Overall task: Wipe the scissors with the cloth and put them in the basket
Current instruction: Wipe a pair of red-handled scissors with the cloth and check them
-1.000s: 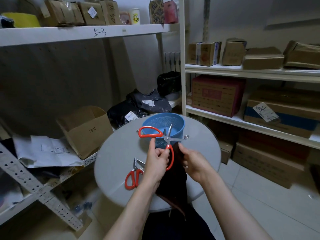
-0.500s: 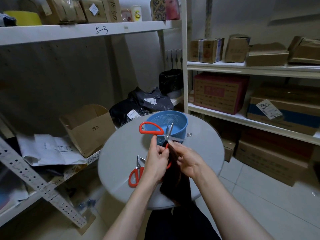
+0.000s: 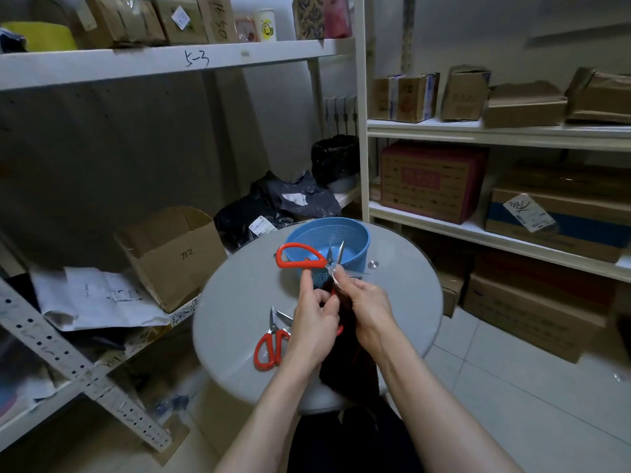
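Scissors (image 3: 300, 259), red-looped and steel-bladed, sit in grip of left hand (image 3: 312, 326); right hand (image 3: 367, 307) pinches limp dark cloth (image 3: 348, 367).

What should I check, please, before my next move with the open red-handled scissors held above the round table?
1. Grip: left hand holds the open red-handled steel scissors by the lower handle: ok.
2. Cloth: right hand pinches the dark cloth against the blades: ok.
3. Blades wiped clean: cannot tell.
4. Target: blue perforated plastic basket stands upright on the round grey table: ok.
5. Leftover: second red-handled scissors in the basket: not ok, lying on the table.
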